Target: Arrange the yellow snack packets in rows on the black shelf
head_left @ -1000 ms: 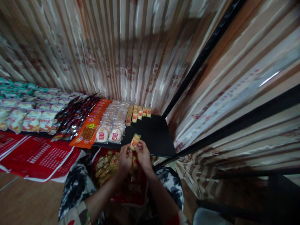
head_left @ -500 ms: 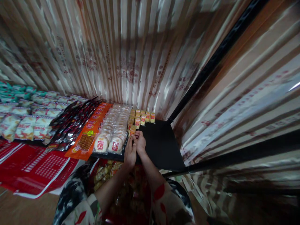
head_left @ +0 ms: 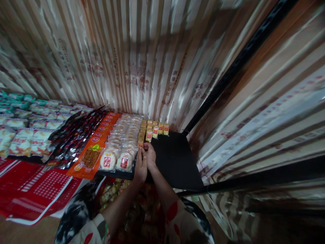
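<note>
My left hand (head_left: 140,165) and my right hand (head_left: 150,156) are pressed side by side on the black shelf (head_left: 175,162), fingers closed round a small yellow snack packet (head_left: 141,143). The packet is mostly hidden by my fingertips. It sits at the near end of a row of small yellow packets (head_left: 152,130) lined up toward the back wall. Just left of my hands lies a column of round white cakes in clear wrappers (head_left: 120,145).
Further left are an orange packet strip (head_left: 95,145), dark red-black packets (head_left: 76,135) and white and green snack bags (head_left: 25,128). A bag of loose yellow snacks (head_left: 109,195) rests on my lap. A red printed sheet (head_left: 30,189) hangs below the shelf. Striped shiny walls enclose the corner.
My hands carried the yellow packet from above my lap forward onto the shelf, to the near end of the yellow row. The view shifted slightly down and right.
</note>
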Demonstrator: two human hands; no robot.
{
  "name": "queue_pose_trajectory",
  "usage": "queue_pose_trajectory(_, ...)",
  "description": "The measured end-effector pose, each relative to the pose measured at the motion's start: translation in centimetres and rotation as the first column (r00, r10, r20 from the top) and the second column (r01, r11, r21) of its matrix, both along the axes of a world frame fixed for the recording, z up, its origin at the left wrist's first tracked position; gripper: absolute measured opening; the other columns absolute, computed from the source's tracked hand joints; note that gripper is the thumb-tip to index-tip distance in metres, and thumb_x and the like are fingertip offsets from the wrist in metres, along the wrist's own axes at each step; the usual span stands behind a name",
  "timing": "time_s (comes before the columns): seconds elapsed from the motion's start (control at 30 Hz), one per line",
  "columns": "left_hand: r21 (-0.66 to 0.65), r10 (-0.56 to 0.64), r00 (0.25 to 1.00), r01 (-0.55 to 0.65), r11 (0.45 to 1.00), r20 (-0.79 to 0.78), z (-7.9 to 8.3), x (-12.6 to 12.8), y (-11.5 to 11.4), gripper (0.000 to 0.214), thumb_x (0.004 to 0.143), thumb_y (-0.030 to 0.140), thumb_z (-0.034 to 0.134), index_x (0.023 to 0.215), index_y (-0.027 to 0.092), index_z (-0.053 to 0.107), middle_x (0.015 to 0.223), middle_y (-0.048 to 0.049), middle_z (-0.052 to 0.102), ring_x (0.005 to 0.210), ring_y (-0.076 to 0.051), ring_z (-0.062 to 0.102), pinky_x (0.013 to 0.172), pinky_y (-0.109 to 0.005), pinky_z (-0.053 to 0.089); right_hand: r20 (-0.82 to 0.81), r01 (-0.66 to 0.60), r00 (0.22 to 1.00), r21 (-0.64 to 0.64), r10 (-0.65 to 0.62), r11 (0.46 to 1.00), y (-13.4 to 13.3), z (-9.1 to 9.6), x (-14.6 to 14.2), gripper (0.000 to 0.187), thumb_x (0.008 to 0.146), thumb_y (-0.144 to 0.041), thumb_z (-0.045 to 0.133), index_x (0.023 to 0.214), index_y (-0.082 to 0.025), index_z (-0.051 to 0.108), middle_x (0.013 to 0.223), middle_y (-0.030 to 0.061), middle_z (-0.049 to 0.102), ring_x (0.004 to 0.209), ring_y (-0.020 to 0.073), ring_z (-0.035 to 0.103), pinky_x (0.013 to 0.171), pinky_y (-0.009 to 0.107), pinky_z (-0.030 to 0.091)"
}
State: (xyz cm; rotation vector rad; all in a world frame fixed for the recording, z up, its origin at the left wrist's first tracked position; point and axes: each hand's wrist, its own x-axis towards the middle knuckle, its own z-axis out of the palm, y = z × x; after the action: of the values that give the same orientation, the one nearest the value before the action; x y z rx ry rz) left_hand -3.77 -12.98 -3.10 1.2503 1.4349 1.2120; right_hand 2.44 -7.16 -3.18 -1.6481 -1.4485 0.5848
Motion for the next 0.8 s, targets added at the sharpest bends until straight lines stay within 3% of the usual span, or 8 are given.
queue_pose_trajectory(0.2, -0.019, -0.028, 1.000, 0.028, 0.999, 0.011, -0.5, -0.2, 0.7, 0.050, 0.089, 0.028, 0.032, 0.137, 0.012, 0.032, 0.147, -0.0064, 0.024, 0.136, -0.015, 0.018, 0.113, -0.031, 0.009, 0.043, 0.021, 0.999, -0.023, -0.020, 1.000, 0.2, -0.3, -0.3, 0.016, 0.072, -0.027, 0.050, 0.087, -0.022, 0.055, 0.084, 0.0009, 0.062, 0.076, 0.0153, 0.058, 0.071, 0.028, 0.046)
queue_pose_trajectory(0.4, 0.014, -0.001, 1.000, 0.001, 1.000, 0.007, -0.1, -0.3, 0.5, 0.047, 0.087, 0.027, 0.036, 0.133, 0.016, 0.038, 0.144, -0.0069, 0.031, 0.134, -0.016, 0.025, 0.113, -0.034, 0.015, -0.091, 0.035, 0.995, 0.045, -0.031, 0.998, -1.1, -0.5, 0.0, 0.027, 0.076, -0.027, 0.048, 0.099, -0.018, 0.056, 0.096, 0.0066, 0.062, 0.083, 0.0168, 0.058, 0.071, 0.029, 0.048)
queue_pose_trajectory(0.57, 0.021, 0.055, 0.995, -0.053, 0.998, -0.085, 0.7, -0.9, -1.9, 0.039, 0.085, 0.025, 0.040, 0.120, 0.014, 0.050, 0.129, -0.0117, 0.051, 0.119, -0.020, 0.046, 0.105, -0.037, 0.031, -0.136, 0.058, 0.990, 0.107, -0.043, 0.993, -5.4, -0.7, 0.3, 0.028, 0.079, -0.027, 0.044, 0.103, -0.017, 0.056, 0.102, 0.0089, 0.060, 0.084, 0.0161, 0.058, 0.075, 0.030, 0.049)
queue_pose_trajectory(0.67, 0.095, 0.018, 0.990, -0.005, 0.995, -0.137, 1.0, -1.6, -4.5, 0.030, 0.083, 0.021, 0.040, 0.106, 0.017, 0.057, 0.109, -0.0091, 0.061, 0.100, -0.018, 0.056, 0.094, -0.036, 0.042, -0.177, 0.061, 0.984, 0.134, -0.036, 0.989, -8.9, -0.6, 0.4, 0.028, 0.081, -0.026, 0.043, 0.104, -0.018, 0.055, 0.102, 0.0073, 0.062, 0.085, 0.0149, 0.059, 0.078, 0.029, 0.048)
queue_pose_trajectory(0.8, 0.161, -0.043, 0.971, 0.083, 0.984, -0.237, 0.7, -2.4, -8.6, 0.027, 0.080, 0.015, 0.037, 0.093, 0.016, 0.061, 0.095, -0.0077, 0.062, 0.091, -0.017, 0.057, 0.086, -0.032, 0.044, -0.197, 0.050, 0.980, 0.093, -0.031, 0.994, -13.8, -0.8, 0.4, 0.026, 0.083, -0.028, 0.040, 0.102, -0.018, 0.055, 0.097, 0.0061, 0.064, 0.085, 0.0143, 0.060, 0.076, 0.026, 0.048)
